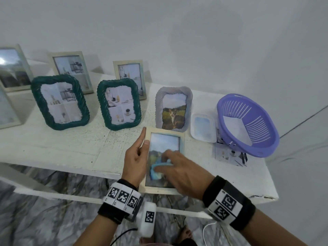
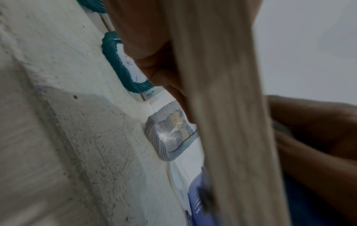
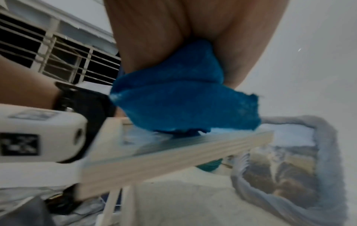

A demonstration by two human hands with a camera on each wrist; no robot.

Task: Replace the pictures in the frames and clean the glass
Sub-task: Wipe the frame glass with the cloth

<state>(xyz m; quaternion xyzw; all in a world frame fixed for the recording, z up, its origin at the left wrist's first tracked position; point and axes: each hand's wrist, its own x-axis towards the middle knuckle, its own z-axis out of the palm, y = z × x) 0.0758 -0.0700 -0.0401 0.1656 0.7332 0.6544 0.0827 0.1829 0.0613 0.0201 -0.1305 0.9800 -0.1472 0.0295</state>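
Along the desk's (image 1: 53, 144) far edge, from the left corner, stand pale wooden frames (image 1: 71, 70), and in front of them two dark green rope-edged frames (image 1: 59, 102) with interior prints. Toward the middle, a grey ridged frame (image 1: 174, 108) holding a cat picture stands upright. At the near edge, just in front of it, a light wooden frame (image 1: 164, 159) is held tilted, its lower end past the desk's edge. The left hand (image 1: 136, 160) grips this frame's left side, thumb on the front border and fingers behind. The right hand (image 1: 182, 172) presses a bunched blue cloth (image 1: 158, 170) onto the glass over a landscape picture, fingers spread and curled over the cloth. Further right sits a clear plastic tub (image 1: 203, 127), then loose prints (image 1: 229, 155) lying partly under a purple slotted basket (image 1: 248, 123) near the right corner.
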